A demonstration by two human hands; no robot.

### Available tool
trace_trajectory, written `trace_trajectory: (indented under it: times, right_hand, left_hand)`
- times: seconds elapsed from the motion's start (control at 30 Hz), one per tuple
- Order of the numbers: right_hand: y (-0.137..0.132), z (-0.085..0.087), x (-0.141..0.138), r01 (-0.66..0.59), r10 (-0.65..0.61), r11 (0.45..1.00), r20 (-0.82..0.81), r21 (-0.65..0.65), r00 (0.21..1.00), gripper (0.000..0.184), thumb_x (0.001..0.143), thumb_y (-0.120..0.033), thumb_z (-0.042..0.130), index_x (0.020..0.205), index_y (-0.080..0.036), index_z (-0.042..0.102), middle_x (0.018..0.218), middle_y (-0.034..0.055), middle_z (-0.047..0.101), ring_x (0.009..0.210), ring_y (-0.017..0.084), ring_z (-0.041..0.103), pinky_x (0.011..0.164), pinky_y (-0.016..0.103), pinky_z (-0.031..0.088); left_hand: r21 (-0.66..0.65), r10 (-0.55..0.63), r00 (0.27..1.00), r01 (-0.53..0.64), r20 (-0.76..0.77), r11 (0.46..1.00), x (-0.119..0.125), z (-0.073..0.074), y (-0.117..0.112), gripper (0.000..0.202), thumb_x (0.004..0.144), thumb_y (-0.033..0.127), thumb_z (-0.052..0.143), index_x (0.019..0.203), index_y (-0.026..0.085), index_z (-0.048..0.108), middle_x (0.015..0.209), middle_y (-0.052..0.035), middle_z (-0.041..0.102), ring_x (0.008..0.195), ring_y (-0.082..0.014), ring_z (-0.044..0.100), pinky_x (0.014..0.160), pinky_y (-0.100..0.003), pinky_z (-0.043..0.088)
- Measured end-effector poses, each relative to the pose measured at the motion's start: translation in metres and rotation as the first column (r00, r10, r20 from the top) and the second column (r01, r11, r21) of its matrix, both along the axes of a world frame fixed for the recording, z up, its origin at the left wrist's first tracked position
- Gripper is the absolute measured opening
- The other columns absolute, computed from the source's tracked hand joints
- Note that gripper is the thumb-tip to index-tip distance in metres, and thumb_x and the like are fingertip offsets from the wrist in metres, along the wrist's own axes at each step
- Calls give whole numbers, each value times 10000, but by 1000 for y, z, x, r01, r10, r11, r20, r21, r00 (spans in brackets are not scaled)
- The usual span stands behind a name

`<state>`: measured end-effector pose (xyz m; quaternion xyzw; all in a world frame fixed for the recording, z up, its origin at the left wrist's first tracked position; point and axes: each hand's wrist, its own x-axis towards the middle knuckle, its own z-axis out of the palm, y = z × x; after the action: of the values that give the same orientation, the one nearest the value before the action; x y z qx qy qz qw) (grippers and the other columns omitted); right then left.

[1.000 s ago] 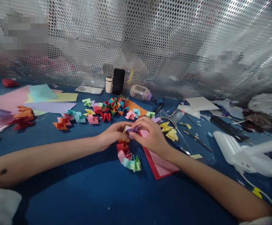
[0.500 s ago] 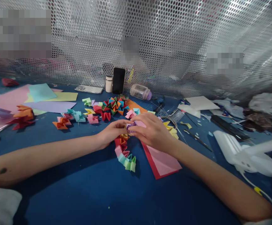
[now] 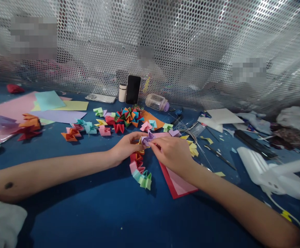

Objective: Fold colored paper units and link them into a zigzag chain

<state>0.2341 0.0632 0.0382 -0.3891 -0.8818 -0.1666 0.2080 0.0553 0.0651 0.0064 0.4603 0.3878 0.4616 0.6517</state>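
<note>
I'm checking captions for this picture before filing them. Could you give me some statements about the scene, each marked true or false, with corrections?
1. The left hand and the right hand meet at a purple folded piece. True.
2. The near end of the curved paper chain is orange. False: the curved paper chain ends in light green.
3. The black phone stands upright, left of the clear bottle in the picture. True.
4. Beside the chain, a red sheet lies on top of a pink one. False: the pink sheet lies over the red sheet.
5. The clear bottle stands upright. False: it lies on its side.
</note>
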Motion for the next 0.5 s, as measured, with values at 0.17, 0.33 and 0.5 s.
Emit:
trace_trajectory:
  times: [0.17,0.33,0.5]
  right_hand:
    - [2,-9,-2,-14,14,1000,-126,0,992,279,903,-305,515,701,-195,673,641,19,699,578,152,619,535,281,319]
    - [4,-22,-4,-47,41,999,-221,-26,974,295,922,-341,503,716,-203,662,668,13,704,580,142,617,551,283,347]
    - [5,-29,-4,-82,68,996,-243,-46,968,274,926,-320,501,736,-211,665,683,11,707,596,143,622,583,293,378]
  left_hand:
    - [-12,34,999,-34,-5,999,1,3,-4,362,676,12,651,1004,160,613,901,-13,625,681,-97,594,634,-244,513]
    - [14,57,998,-57,-11,998,2,2,-5,370,659,10,667,992,156,600,929,-14,608,719,-102,593,648,-245,523]
    - [12,56,998,-56,-1,998,2,-2,-5,443,624,-15,667,1026,147,572,1022,-39,591,728,-109,604,649,-268,539]
